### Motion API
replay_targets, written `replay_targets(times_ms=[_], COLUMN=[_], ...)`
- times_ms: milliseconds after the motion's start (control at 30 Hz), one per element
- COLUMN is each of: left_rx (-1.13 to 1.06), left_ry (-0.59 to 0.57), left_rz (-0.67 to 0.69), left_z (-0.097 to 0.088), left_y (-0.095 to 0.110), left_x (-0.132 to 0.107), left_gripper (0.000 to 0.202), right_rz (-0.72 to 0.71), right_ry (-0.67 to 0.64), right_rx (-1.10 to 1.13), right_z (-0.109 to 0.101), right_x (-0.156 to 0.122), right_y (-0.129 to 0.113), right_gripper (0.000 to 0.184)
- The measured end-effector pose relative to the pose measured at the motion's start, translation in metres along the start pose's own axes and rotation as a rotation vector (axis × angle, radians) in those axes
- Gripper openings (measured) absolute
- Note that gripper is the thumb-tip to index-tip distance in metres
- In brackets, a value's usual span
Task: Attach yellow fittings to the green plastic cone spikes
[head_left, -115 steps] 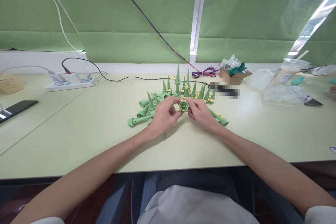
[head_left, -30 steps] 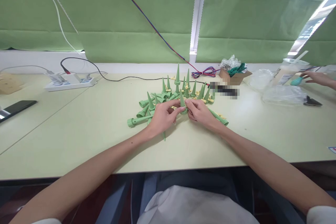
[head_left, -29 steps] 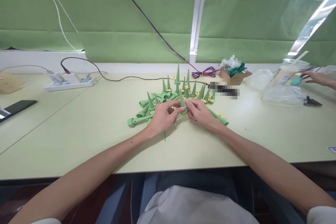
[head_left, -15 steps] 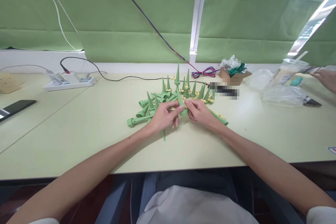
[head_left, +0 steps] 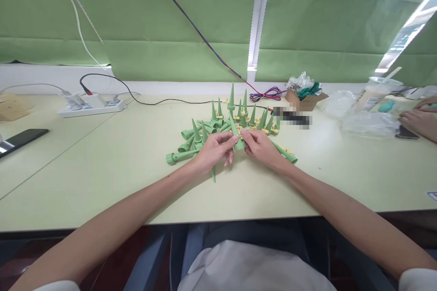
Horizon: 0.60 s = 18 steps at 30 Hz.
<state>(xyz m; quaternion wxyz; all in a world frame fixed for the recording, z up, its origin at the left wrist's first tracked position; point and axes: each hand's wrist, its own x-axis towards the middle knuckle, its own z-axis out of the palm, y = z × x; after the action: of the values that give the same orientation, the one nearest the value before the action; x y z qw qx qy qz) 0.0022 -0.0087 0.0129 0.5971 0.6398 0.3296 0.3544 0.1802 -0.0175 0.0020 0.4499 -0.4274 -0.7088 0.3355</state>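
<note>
My left hand (head_left: 216, 149) is closed, thumb and fingers pinching a green plastic plant watering spike (head_left: 239, 144) that points up and away from me. Against the spike's right side, my right hand (head_left: 257, 143) is closed in a pinch. A bit of yellow shows at its fingertips, apparently a small yellow valve mostly hidden by the fingers. Just beyond both hands, several green spikes with yellow valves (head_left: 231, 99) stand upright on their caps. More spikes lie on their sides to the left, one of them a long capped spike (head_left: 180, 156) beside my left wrist.
A power strip (head_left: 92, 108) and a phone (head_left: 23, 138) are on the table's left. Behind the spikes run a black cable and a coil of red-blue wire (head_left: 268, 94). A small cardboard box (head_left: 305, 100), plastic bags, a drink cup (head_left: 373, 93) and another person's hands (head_left: 418, 120) are at right.
My two hands keep nearly the same place and grip on the spike. At the far right, the other person's hands have come further into view, down by the dark object on the table.
</note>
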Motion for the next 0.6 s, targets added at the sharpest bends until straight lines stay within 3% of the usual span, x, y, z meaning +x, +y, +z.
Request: replay_targets(times_ms=[600], left_rx=[-0.266], left_ry=[0.027], left_rz=[-0.121], left_z=[0.0004], left_y=[0.0005], left_x=[0.0031], left_gripper=[0.041], right_rz=[-0.071], right_ry=[-0.017], right_rx=[-0.056], right_z=[-0.0009], right_x=[-0.0004], right_y=[0.006], right_gripper=[0.043])
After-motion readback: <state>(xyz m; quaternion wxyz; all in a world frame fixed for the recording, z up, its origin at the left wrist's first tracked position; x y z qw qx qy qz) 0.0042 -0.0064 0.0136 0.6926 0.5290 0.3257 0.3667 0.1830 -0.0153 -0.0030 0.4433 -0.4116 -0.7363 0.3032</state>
